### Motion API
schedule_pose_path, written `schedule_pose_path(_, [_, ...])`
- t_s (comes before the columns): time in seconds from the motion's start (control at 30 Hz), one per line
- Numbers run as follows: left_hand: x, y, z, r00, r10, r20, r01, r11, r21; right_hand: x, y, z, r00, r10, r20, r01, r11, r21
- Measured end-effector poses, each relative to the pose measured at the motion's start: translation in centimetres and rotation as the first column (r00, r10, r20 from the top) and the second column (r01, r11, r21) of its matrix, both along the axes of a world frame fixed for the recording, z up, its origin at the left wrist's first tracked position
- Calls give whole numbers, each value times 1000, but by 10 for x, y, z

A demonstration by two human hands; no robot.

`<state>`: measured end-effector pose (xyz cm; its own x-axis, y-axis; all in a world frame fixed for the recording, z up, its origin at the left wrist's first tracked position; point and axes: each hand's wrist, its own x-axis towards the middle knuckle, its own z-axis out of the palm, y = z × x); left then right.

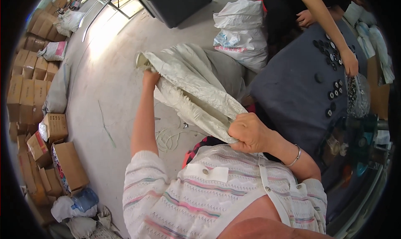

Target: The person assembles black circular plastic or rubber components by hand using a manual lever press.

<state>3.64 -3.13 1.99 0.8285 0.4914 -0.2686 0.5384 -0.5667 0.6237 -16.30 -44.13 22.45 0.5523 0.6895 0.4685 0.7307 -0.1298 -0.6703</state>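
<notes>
A pale, crumpled woven sack [196, 78] is stretched slantwise in front of me, its frayed mouth partly parted along the near side. At the sack's far left corner, my left hand [151, 77] is closed on the rim, with some fingers hidden behind the fabric. Closer to my body, my right hand [251, 132] grips the other end of the rim in a fist, a bangle on its wrist. Beyond the raised cloth, a greyish full sack [229, 68] stands on the floor, partly covered from view.
A co-worker's hand [349, 63] touches a clear bag of small metal parts [358, 95] on the dark-covered table [288, 80] at right, among round black pieces. White filled sacks [241, 38] and a dark bin [177, 7] stand ahead. Cardboard boxes [26, 95] line the left.
</notes>
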Motion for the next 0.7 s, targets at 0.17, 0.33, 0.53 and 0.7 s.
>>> schedule_pose_path(0.17, [35, 82, -92, 850, 151, 505, 87, 905, -417, -13, -8, 0, 999, 43, -22, -43, 999, 7])
schedule_pose_path(0.33, [24, -9, -139, 866, 290, 408, 36, 778, -628, -14, -22, -41, 985, -93, -146, 75, 990, -122])
schedule_pose_path(0.53, [-36, 91, -103, 818, 117, 564, 59, 957, -285, -36, -31, -45, 970, -93, -224, 105, 994, 39])
schedule_pose_path(0.7, [-121, 26, -4, 751, -602, 272, 424, 755, 500, -54, -68, 13, 956, -94, -278, 204, 895, 397])
